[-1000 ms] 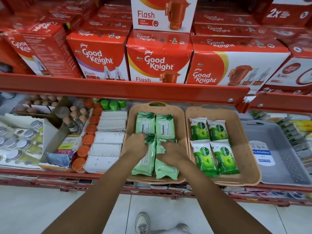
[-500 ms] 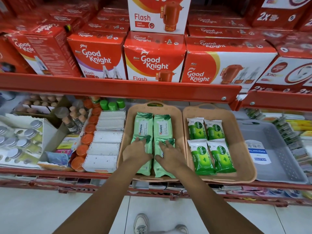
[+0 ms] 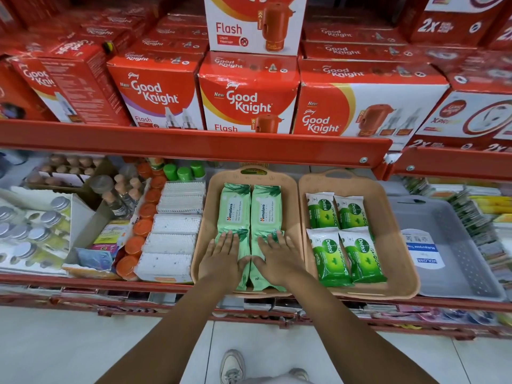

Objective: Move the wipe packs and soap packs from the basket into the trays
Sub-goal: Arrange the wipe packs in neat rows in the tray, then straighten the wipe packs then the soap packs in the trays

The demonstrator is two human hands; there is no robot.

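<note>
Two tan trays stand side by side on the lower shelf. The left tray point(image 3: 203, 231) holds several pale green wipe packs point(image 3: 250, 210) in two columns. The right tray point(image 3: 393, 245) holds several green and white Dettol packs point(image 3: 345, 239) in two rows. My left hand point(image 3: 223, 257) lies flat, fingers spread, on the near left wipe pack. My right hand point(image 3: 278, 257) lies flat on the near right wipe pack. Neither hand grips anything. No basket with packs shows in this view.
An empty grey tray point(image 3: 454, 259) sits right of the tan trays. White cotton-bud packs point(image 3: 174, 234) and orange-capped bottles point(image 3: 144, 225) crowd the left. The red shelf edge point(image 3: 194, 145) overhangs the trays, with red Good Knight boxes point(image 3: 246, 92) above. My shoe point(image 3: 232, 367) is on the white floor.
Both hands went from curled fingers over the near wipe packs to lying flat and spread on them, a little nearer to me. The view shifted slightly.
</note>
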